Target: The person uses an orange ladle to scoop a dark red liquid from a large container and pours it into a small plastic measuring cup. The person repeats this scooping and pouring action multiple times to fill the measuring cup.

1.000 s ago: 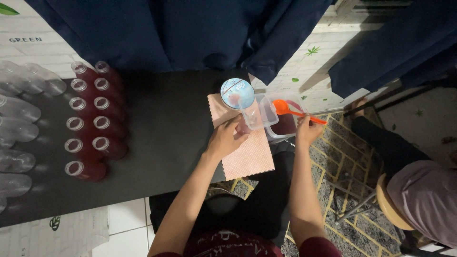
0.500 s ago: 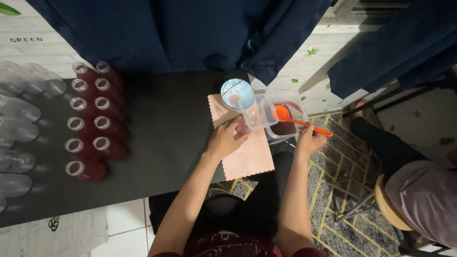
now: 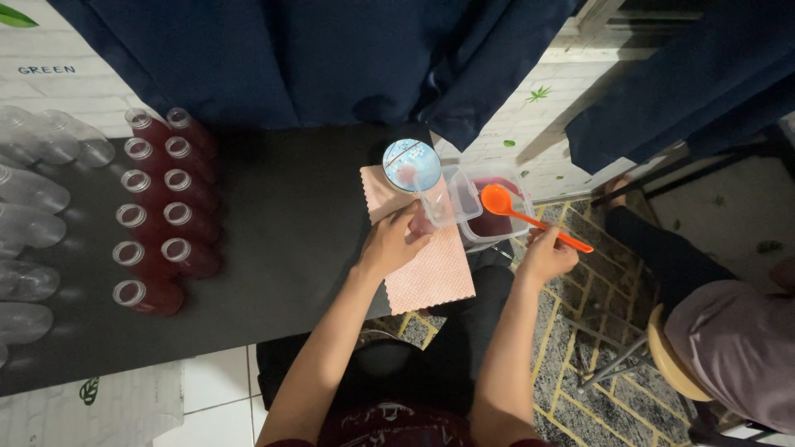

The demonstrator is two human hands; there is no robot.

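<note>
Right-hand grip (image 3: 542, 255) is pinching the thin handle of an orange plastic spoon (image 3: 530, 219), fingers closed round the near end, bowl hanging over the clear square tub (image 3: 507, 237) of dark red liquid at the right edge of the bench (image 3: 290, 248). Left-hand grip (image 3: 393, 242) is closing round a small clear plastic bottle (image 3: 432, 211), steadying it on the pink cloth (image 3: 431, 277) just left of the tub; bottle seems upright, though its mouth is hard to make out.

Step in hand, as I judge it: ladling red liquid from tub to bottle, with the spoon between scoop and pour (whether the bowl is loaded I cannot tell). Next move probably calls for keeping the spoon level, bringing it leftward over the narrow neck and tipping slowly, with the left hand keeping the bottle from sliding on the cloth.

Materials: spoon is smooth, glossy, rigid, with a round bowl. Tub is thin, transparent, with rounded corners. Cloth is soft with a fine waffle texture and zigzag-cut edges, and overhangs the near bench edge. A round pale-blue lid or dish (image 3: 411, 165) is sitting on the cloth's far end, touching nothing held. Bench top is matte black.

Far left: two rows of filled red bottles (image 3: 161, 211), uncapped, lying close together; left of those, empty clear bottles (image 3: 33, 223). Another person's knee and stool (image 3: 671, 368) are showing at the right.
</note>
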